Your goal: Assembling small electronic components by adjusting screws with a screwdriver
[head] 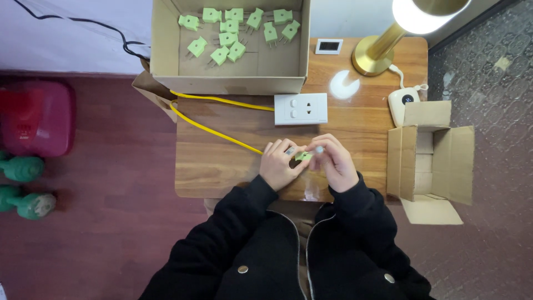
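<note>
Gripping small green plastic plug between left hand and right hand, fingers pinched closed, above smooth wooden table.

From where I'm watching, there's a white power strip just above the hands, with a yellow cable running off up-left of them. Further up sits an open cardboard box full of spare green plugs. Up and to the right I see a brass lamp, a small white display and a white round gadget. Another cardboard box sits right of the hands. Way off left: a red stool and green dumbbells.
</note>
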